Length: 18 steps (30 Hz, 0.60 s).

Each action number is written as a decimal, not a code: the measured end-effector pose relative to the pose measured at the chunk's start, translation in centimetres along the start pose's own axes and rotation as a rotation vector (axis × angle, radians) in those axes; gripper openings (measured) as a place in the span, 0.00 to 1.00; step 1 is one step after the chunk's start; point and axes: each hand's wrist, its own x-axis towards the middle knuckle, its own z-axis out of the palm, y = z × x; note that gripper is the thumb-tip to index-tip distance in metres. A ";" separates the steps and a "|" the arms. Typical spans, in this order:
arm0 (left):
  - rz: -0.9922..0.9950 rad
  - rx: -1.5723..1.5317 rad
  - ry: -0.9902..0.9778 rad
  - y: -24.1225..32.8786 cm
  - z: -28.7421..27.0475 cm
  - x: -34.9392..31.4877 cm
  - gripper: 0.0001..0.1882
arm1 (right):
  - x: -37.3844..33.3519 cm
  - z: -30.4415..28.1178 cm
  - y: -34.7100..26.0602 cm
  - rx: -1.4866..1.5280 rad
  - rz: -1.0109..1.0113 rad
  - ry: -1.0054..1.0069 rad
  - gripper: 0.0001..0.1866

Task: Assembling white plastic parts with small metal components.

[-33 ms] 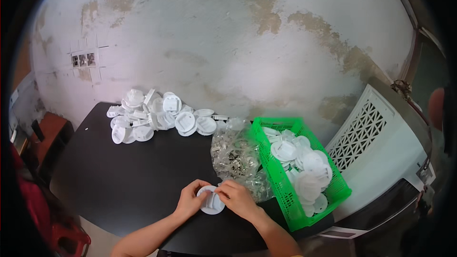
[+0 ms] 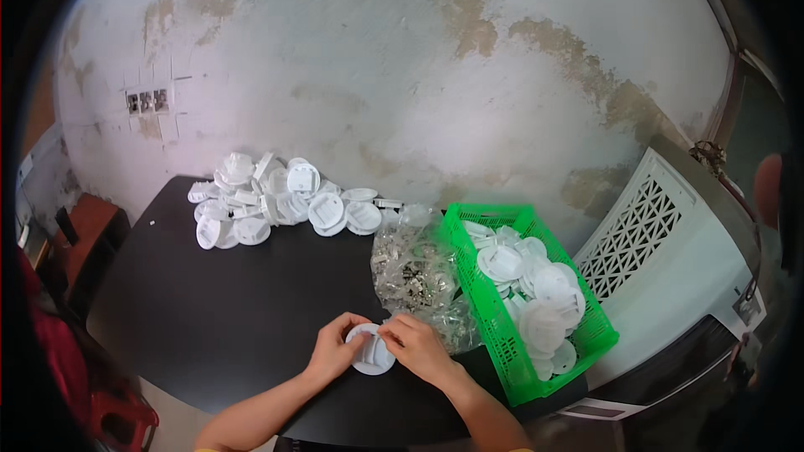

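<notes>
A round white plastic disc [image 2: 370, 351] lies at the near edge of the black table [image 2: 209, 310]. My left hand [image 2: 335, 347] grips the disc's left side. My right hand [image 2: 414, 347] pinches its right rim from above with the fingertips. Just behind my right hand sits a clear plastic bag of small metal parts [image 2: 414, 272]. A green plastic crate [image 2: 536, 301] filled with several white discs stands to the right of the bag.
A loose pile of white discs [image 2: 276, 201] lies at the table's far left against the stained wall. A white perforated panel [image 2: 645, 234] leans on a unit at the right. Red objects [image 2: 117, 418] sit below the table's left edge.
</notes>
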 end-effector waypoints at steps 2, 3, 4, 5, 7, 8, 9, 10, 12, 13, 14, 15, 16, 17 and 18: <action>0.006 0.022 0.008 -0.6 -0.3 -0.3 0.08 | -0.1 -0.3 -0.1 -0.062 -0.004 0.010 0.05; 0.010 0.031 0.009 -0.3 -0.4 -0.2 0.08 | 0.1 0.1 0.0 -0.067 -0.041 0.031 0.04; 0.030 0.022 0.013 -0.7 -0.4 0.0 0.08 | 0.2 0.2 -0.2 -0.051 -0.028 0.013 0.04; 0.044 0.022 0.016 -0.9 -0.9 -0.2 0.08 | 0.3 0.5 -0.3 -0.062 -0.068 0.037 0.04; -0.001 -0.015 0.016 -0.3 -1.4 0.0 0.08 | 0.7 1.3 -0.1 -0.088 -0.058 0.045 0.04; 0.042 0.030 0.014 -0.9 -1.4 0.5 0.08 | 0.4 1.6 0.4 -0.092 -0.030 0.064 0.05; 0.074 0.081 0.014 -1.5 -1.4 0.5 0.08 | 0.4 1.5 0.6 -0.073 -0.021 0.057 0.05; 0.065 0.050 -0.002 -1.0 -0.8 0.7 0.08 | 0.5 1.2 0.8 -0.086 -0.018 0.062 0.04; 0.039 0.014 -0.010 -0.4 -0.7 1.0 0.08 | 0.3 0.9 1.5 -0.092 -0.012 0.064 0.02; 0.031 -0.005 0.008 -0.4 -0.4 1.0 0.07 | 0.5 0.7 1.2 -0.088 -0.021 0.059 0.02; 0.009 0.010 0.005 -0.2 -0.5 1.3 0.07 | 0.5 0.8 1.4 -0.119 -0.032 0.089 0.02; -0.015 0.017 0.011 0.0 -0.2 1.1 0.08 | 0.4 0.7 1.4 -0.106 -0.005 0.065 0.02; -0.037 0.016 0.020 -0.1 -0.3 1.0 0.08 | 0.3 0.9 1.8 -0.127 -0.037 0.071 0.02; -0.055 0.033 0.004 0.1 -0.2 1.6 0.08 | 0.4 1.0 2.3 -0.149 -0.071 0.077 0.02; -0.032 0.047 0.009 0.4 -0.1 1.3 0.08 | 0.4 0.8 2.0 -0.140 -0.056 0.070 0.02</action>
